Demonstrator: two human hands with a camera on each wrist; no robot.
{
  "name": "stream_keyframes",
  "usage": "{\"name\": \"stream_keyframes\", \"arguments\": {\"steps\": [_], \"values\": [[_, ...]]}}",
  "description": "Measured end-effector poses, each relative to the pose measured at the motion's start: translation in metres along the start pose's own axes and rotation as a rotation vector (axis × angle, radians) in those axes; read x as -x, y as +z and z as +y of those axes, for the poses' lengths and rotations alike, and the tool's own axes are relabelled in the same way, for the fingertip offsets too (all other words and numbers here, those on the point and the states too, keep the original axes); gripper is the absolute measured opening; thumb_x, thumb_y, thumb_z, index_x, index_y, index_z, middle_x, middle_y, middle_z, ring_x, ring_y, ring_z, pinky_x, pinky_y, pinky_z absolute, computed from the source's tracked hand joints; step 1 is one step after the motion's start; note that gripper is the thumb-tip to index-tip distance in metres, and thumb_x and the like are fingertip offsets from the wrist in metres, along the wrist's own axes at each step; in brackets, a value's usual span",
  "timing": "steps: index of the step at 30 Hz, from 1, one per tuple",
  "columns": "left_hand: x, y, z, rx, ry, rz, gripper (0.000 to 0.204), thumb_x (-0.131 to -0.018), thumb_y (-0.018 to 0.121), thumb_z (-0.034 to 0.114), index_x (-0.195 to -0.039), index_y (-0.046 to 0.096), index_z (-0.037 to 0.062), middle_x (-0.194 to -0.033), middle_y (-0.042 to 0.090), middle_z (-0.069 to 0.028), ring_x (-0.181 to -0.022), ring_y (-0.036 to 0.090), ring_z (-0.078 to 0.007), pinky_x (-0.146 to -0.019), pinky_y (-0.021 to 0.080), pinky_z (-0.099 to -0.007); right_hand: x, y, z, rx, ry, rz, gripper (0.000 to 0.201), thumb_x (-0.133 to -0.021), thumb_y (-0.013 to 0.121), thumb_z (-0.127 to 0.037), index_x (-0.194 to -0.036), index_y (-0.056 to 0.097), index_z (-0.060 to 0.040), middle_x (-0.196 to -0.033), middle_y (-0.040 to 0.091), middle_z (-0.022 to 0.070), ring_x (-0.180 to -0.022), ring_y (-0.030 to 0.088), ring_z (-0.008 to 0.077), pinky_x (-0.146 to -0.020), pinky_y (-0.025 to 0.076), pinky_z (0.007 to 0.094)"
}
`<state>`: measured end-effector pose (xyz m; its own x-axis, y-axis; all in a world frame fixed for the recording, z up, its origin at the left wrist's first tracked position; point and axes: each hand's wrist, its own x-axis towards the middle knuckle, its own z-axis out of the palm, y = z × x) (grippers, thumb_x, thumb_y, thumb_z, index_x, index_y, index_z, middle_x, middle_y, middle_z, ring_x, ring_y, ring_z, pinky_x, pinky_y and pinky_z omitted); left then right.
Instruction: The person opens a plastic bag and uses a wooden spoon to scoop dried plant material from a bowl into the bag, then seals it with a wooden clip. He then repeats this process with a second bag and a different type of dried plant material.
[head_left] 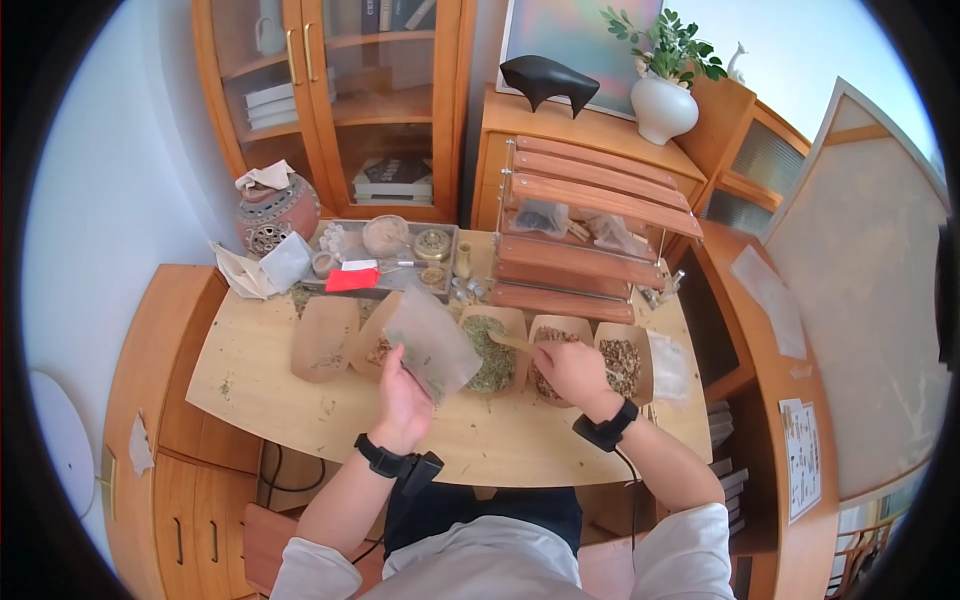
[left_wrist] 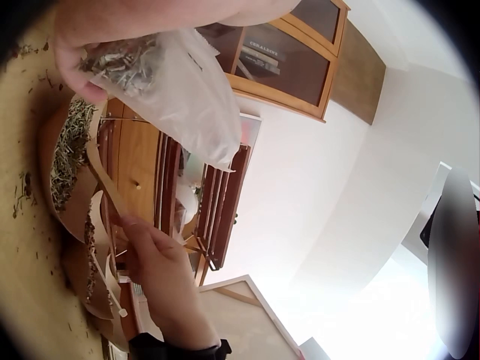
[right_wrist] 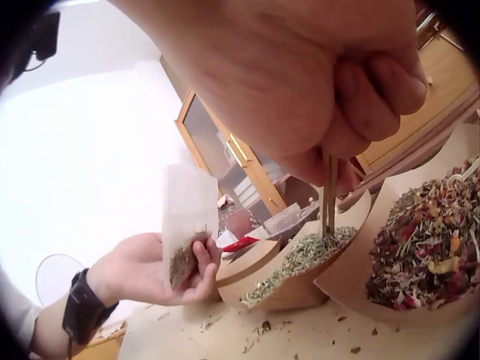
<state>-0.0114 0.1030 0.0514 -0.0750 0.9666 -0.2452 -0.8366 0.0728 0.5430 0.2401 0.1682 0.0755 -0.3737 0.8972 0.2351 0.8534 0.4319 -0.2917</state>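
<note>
My left hand (head_left: 403, 408) holds a translucent pouch (head_left: 436, 338) between thumb and fingers, over the row of paper boxes. Dried herb (right_wrist: 182, 268) lies in the bottom of the pouch in the right wrist view. The fingers of my right hand (head_left: 578, 374) are curled round the handle of a wooden spoon (left_wrist: 106, 182). Its tip reaches into the green dried herb (head_left: 491, 362), which fills a brown paper box (right_wrist: 240, 282). Right beside it, under my right hand, stands a box with a mixed dried flower blend (right_wrist: 427, 251).
A box of brownish chopped herb (head_left: 620, 366) stands at the right end, an open paper box (head_left: 325, 340) at the left. Behind them are a grey tray (head_left: 450, 240) with small jars, a red packet (head_left: 352, 279) and a slatted wooden rack (head_left: 580, 250). Herb crumbs lie on the table (head_left: 300, 420).
</note>
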Motion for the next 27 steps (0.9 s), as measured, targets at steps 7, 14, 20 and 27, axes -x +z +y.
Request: {"name": "stream_keyframes", "arguments": {"steps": [7,14,20,27], "values": [[-0.009,0.004,-0.005,0.005,-0.010,0.033,0.050,-0.101,0.045,0.039,-0.140,0.045,0.0080,-0.139,0.054,-0.0058,-0.130,0.049,-0.0236,-0.110,0.037,-0.0414,0.003,-0.058,-0.010,-0.321,0.121,-0.039,0.027,-0.095,0.058,-0.032,-0.102,0.072,-0.0106,-0.078,0.067,0.0166,-0.074,0.066,0.0378,-0.066,0.052,0.0429],[-0.018,0.017,-0.017,-0.056,-0.013,0.007,0.052,-0.102,0.040,0.040,-0.144,0.041,0.0093,-0.144,0.050,-0.0059,-0.133,0.047,-0.0247,-0.112,0.035,-0.0435,0.000,-0.075,-0.021,-0.631,0.072,-0.087,0.031,-0.095,0.061,-0.031,-0.106,0.070,-0.0034,-0.075,0.066,0.0191,-0.069,0.065,0.0351,-0.067,0.051,0.0398],[-0.020,0.018,-0.022,-0.002,-0.044,-0.030,0.048,-0.101,0.044,0.039,-0.139,0.046,0.0088,-0.139,0.054,-0.0048,-0.129,0.051,-0.0221,-0.110,0.037,-0.0398,0.007,-0.078,-0.033,-0.502,0.075,-0.124,0.031,-0.094,0.061,-0.032,-0.108,0.072,-0.0060,-0.081,0.069,0.0190,-0.075,0.067,0.0359,-0.070,0.052,0.0402],[-0.022,0.017,-0.026,-0.031,-0.042,0.001,0.047,-0.102,0.041,0.038,-0.139,0.047,0.0097,-0.137,0.055,-0.0048,-0.127,0.052,-0.0225,-0.109,0.039,-0.0408,0.015,-0.100,-0.033,-0.426,0.203,-0.107,0.031,-0.093,0.062,-0.032,-0.110,0.073,-0.0086,-0.085,0.070,0.0189,-0.082,0.068,0.0374,-0.074,0.053,0.0414]]}}
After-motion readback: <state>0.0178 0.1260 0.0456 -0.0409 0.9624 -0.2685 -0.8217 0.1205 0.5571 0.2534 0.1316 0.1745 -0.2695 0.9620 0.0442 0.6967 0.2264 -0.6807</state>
